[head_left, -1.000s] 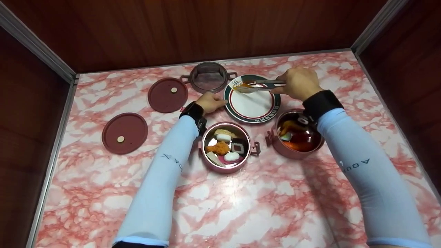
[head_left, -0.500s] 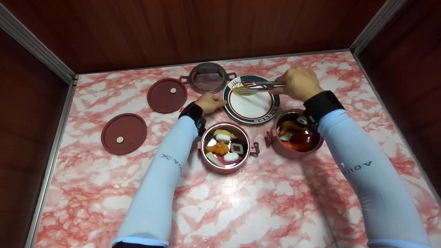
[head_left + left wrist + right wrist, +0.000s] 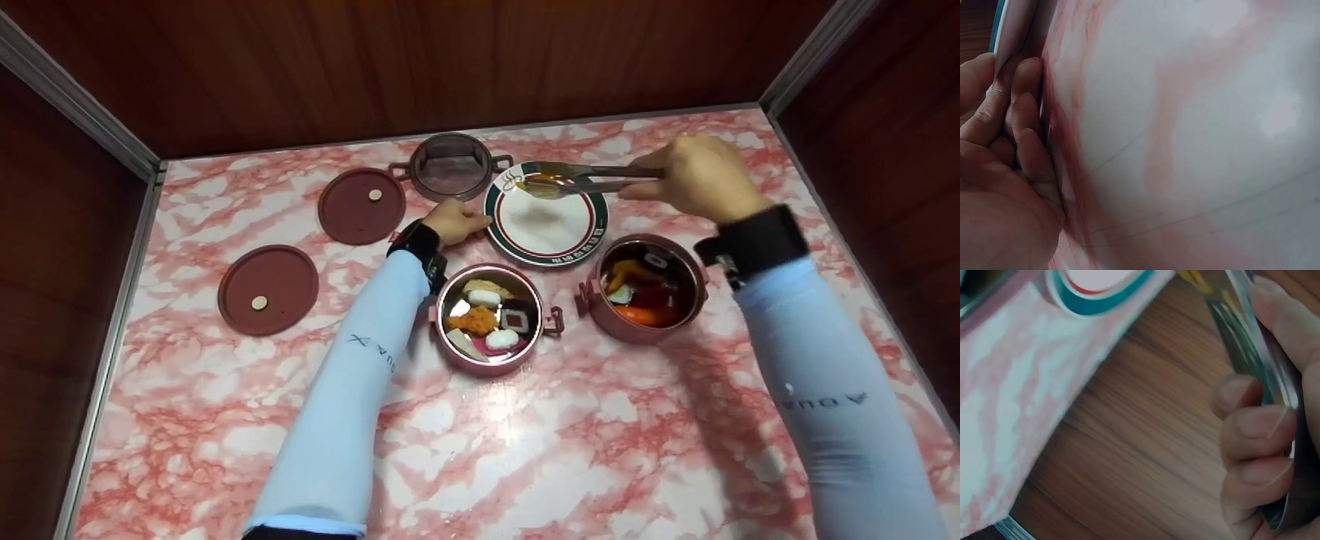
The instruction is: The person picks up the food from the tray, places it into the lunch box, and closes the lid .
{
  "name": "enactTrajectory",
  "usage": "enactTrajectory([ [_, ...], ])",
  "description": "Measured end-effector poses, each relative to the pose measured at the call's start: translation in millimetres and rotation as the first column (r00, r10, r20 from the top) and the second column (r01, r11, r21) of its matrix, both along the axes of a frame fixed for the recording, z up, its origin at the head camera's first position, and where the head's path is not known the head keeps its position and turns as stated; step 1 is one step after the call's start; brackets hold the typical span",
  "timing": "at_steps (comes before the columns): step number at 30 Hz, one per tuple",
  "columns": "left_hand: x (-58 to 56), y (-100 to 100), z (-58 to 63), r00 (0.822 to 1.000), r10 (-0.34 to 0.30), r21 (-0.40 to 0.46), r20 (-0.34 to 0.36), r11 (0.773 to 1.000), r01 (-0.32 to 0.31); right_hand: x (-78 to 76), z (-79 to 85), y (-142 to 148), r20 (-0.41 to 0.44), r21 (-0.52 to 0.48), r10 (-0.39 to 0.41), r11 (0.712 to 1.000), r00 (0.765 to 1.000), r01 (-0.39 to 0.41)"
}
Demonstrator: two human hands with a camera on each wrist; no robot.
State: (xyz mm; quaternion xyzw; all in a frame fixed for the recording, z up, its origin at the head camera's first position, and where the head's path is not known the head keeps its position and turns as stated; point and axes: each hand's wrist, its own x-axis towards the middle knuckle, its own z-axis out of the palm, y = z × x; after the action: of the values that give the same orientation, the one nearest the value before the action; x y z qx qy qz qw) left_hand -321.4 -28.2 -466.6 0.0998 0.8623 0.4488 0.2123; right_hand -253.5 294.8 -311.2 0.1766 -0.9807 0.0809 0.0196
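Tongs [image 3: 611, 171] clamped in right hand's fingers over plate [image 3: 541, 236]; left hand [image 3: 452, 223] pinches rim. Slack squeeze could drop food [image 3: 1196, 280].

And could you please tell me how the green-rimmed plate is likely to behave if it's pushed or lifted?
The plate looks stiff, given its even, round rim. Wide and shallow, it would probably slide rather than roll or tip if pushed. Its smooth-looking face may be slippery, though the left hand at its rim could steady it.
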Motion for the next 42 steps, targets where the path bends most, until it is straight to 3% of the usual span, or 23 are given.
enactTrajectory([
  [5,0.7,-0.4,0.6,1.0,0.007,0.011,0.005,1.0,-0.007,34.5,20.2,19.8,-0.071,-0.018,0.032,0.999,0.997,-0.033],
  [10,0.0,-2.5,0.0,1.0,0.021,0.002,0.02,1.0,-0.021,74.5,33.1,42.1,-0.132,-0.022,0.008,1.0,0.991,-0.011],
  [15,0.4,-4.4,-0.2,0.999,0.026,0.007,0.027,1.0,-0.027,108.3,33.3,63.3,-0.175,-0.009,0.009,1.0,0.985,-0.011],
  [21,0.9,-4.5,0.5,0.999,0.025,0.021,0.041,0.999,-0.025,139.6,20.6,86.8,-0.13,-0.004,-0.063,0.998,0.99,0.063],
  [30,1.5,-1.4,0.0,0.999,0.028,0.031,0.039,0.999,-0.029,161.8,-7.1,105.7,-0.105,0.019,-0.12,0.992,0.987,0.122],
  [35,2.6,-0.5,0.6,1.0,0.016,0.04,0.025,0.999,-0.017,165.6,-18.7,106.8,-0.127,0.019,-0.114,0.993,0.985,0.118],
  [42,2.4,1.3,1.2,1.0,0.011,0.04,0.016,0.999,-0.011,167.7,-26.0,107.9,-0.079,0.026,-0.172,0.984,0.982,0.174],
])
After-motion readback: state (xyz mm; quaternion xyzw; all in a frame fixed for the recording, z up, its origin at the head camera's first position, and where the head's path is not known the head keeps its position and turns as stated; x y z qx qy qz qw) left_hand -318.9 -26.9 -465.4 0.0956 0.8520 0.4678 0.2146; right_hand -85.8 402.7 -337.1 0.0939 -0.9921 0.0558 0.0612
